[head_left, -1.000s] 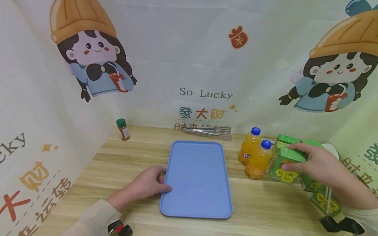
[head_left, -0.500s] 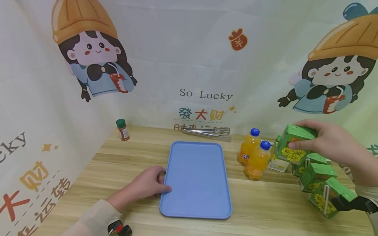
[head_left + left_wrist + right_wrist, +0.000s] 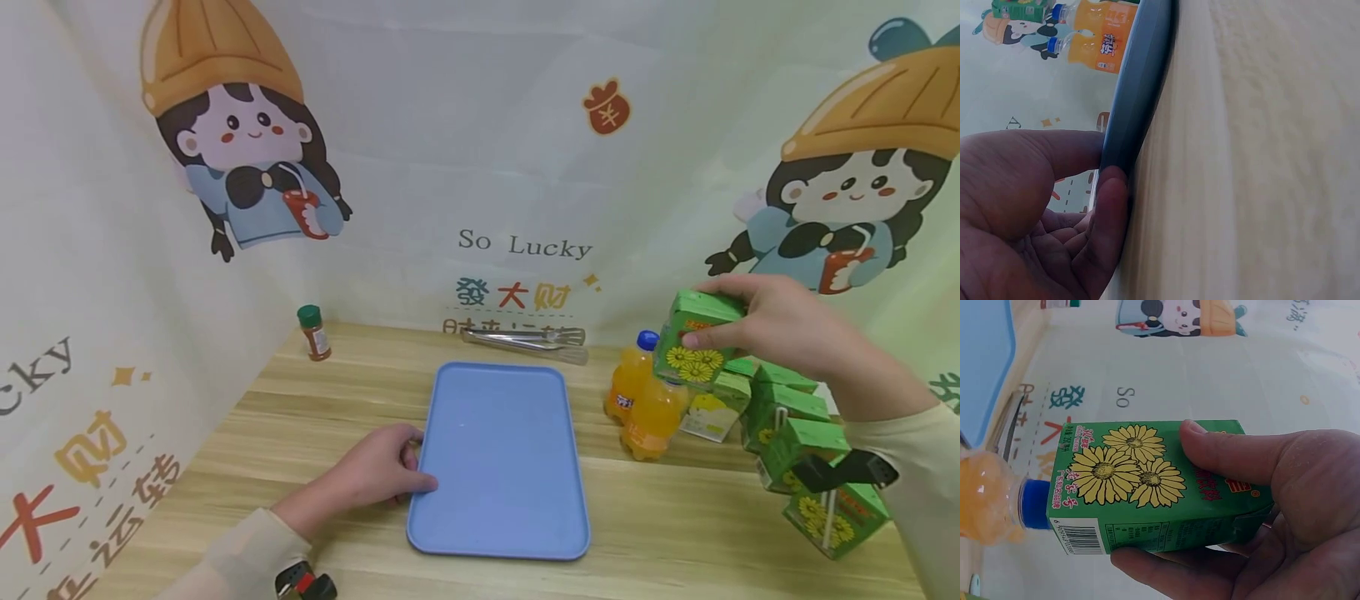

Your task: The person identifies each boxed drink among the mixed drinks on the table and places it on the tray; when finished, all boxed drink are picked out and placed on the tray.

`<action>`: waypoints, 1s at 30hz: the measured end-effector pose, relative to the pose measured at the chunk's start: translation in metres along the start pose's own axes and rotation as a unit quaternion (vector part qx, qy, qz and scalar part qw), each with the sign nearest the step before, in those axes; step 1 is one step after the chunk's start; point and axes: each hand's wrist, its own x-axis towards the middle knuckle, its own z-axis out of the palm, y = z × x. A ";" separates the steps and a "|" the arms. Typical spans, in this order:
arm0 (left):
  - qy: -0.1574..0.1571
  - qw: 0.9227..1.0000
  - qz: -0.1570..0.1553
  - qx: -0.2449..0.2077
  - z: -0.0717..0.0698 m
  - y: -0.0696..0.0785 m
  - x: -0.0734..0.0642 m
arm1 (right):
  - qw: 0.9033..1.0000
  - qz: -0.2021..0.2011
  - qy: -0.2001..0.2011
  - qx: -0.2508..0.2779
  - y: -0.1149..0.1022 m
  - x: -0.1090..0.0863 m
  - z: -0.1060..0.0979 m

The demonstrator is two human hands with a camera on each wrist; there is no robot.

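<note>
My right hand (image 3: 787, 333) grips a green drink carton (image 3: 697, 337) printed with yellow flowers, held up in the air in front of the orange soda bottles. In the right wrist view the thumb lies across the front of the carton (image 3: 1141, 481) and the fingers are beneath it. My left hand (image 3: 382, 467) pinches the left rim of a blue tray (image 3: 498, 458) that lies on the table. The left wrist view shows thumb and a finger at the edge of the tray (image 3: 1138, 81). Two orange soda bottles (image 3: 654, 421) with blue caps stand right of the tray.
Several more green cartons (image 3: 802, 454) stand in a row at the right, one with a straw on its side. A yellow-green carton (image 3: 716, 408) is beside the bottles. Metal tongs (image 3: 525, 340) lie at the back, and a green-capped spice jar (image 3: 313, 333) stands back left.
My right hand has lifted the carton from among the others and carried it up and then left over the bottles. The left hand and the tray stay in place.
</note>
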 end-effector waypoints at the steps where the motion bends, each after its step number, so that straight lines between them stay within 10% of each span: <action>1: 0.000 1.000 0.000 -0.001 0.000 0.000 0.000 | 1.000 -0.001 -0.004 0.011 -0.002 0.003 0.003; 30: 0.002 1.000 0.000 -0.004 0.001 -0.003 0.001 | 0.996 -0.050 -0.025 0.065 -0.059 0.075 0.076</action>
